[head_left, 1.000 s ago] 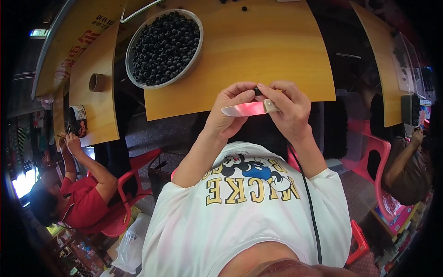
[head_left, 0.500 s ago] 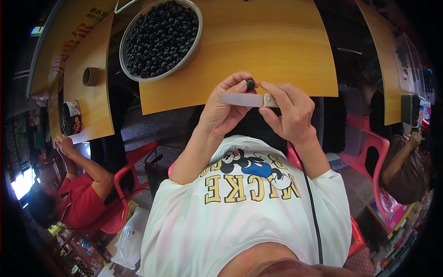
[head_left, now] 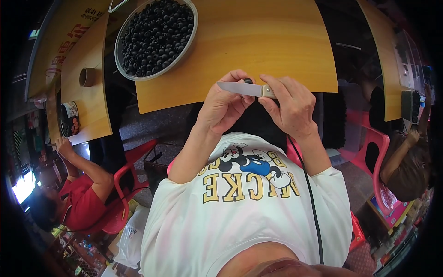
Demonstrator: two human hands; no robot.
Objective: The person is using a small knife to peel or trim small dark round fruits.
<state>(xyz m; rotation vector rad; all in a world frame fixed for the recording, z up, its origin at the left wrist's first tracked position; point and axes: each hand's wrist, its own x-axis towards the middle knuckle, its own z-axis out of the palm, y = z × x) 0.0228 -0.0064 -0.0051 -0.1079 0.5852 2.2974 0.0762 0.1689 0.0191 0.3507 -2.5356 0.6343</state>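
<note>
Head view, yellow wooden table [head_left: 277,46], red chairs [head_left: 134,171]

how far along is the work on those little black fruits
Done: nothing finished shows; no separate pile is visible. In hand: the left hand pinches one small black fruit while the right hand holds a knife against it. Left: the round tray on the wooden table is heaped with black fruits.

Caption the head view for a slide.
Right hand holds a small steel-bladed knife against a small dark round fruit pinched in left hand.
</note>
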